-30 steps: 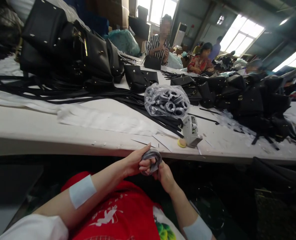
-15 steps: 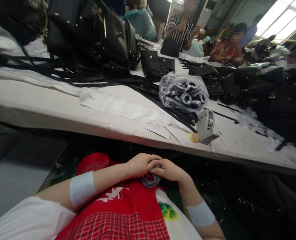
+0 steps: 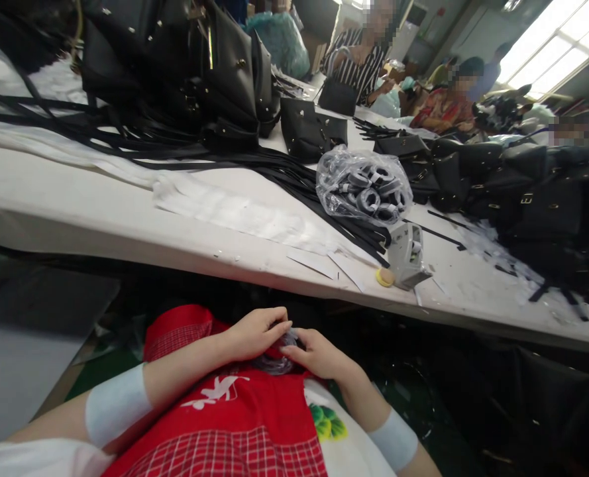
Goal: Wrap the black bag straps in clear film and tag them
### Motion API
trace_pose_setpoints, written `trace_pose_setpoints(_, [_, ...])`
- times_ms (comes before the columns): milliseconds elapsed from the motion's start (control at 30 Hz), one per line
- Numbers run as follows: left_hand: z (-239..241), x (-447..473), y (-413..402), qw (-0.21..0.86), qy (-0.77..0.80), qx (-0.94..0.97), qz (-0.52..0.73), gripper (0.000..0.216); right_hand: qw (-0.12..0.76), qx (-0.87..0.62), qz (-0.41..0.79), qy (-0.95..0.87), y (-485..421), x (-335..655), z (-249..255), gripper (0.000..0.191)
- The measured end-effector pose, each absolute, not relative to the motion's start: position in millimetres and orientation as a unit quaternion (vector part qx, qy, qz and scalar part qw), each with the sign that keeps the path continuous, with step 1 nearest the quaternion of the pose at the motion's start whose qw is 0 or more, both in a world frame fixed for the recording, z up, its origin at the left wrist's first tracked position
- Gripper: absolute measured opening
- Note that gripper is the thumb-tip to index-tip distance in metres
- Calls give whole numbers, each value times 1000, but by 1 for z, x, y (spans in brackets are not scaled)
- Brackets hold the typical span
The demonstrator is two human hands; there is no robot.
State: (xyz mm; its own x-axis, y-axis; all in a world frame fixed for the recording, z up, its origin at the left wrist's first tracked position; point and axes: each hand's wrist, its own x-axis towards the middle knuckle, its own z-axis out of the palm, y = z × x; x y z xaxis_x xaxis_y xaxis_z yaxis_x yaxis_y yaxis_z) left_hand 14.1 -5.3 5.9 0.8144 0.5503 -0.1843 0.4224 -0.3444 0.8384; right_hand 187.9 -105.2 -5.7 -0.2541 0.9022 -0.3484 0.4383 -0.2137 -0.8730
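Observation:
Low against the red apron (image 3: 254, 411), a grey coil (image 3: 273, 365) of thin cord or strip is between my two hands. My left hand (image 3: 257, 332) is closed on its upper side, with thumb and fingers pinched together. From the other side my right hand (image 3: 321, 354) grips the coil's right edge between thumb and fingers. My fingers cover part of the coil. On the table just beyond is a clear plastic bag (image 3: 364, 185) of several similar grey coils. Near it stand a grey tape dispenser (image 3: 409, 257) and a small yellow round item (image 3: 384, 277).
Across the long table (image 3: 40, 199) lie black straps (image 3: 294, 182) and white cloth-like sheets (image 3: 244, 212). Black handbags (image 3: 224, 79) are piled at the left, with more black bags (image 3: 527, 185) at the right. Other people (image 3: 358, 59) are at the far side.
My hands have drawn a little apart and moved left in view with the coil. My fingertips no longer overlap as they did. The view has shifted slightly.

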Motion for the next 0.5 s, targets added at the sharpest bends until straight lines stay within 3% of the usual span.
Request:
trace_pose_setpoints(167, [6, 15, -6, 481, 260, 836, 47, 31, 182, -558, 533, -610, -93, 200, 2, 29])
trace_pose_setpoints(233, [2, 11, -6, 503, 267, 820, 54, 34, 207, -591, 500, -598, -84, 222, 6, 34])
trace_pose_setpoints(367, [-8, 7, -5, 529, 323, 781, 81, 39, 322, -771, 150, -529, -56, 286, 2, 32])
trace_pose_setpoints(433, [-11, 7, -5, 532, 344, 768, 92, 41, 305, -797, -3, -521, -44, 312, -10, 29])
trace_pose_setpoints(500, [-13, 9, -4, 533, 352, 763, 97, 41, 264, -792, -62, -547, -39, 328, -27, 26])
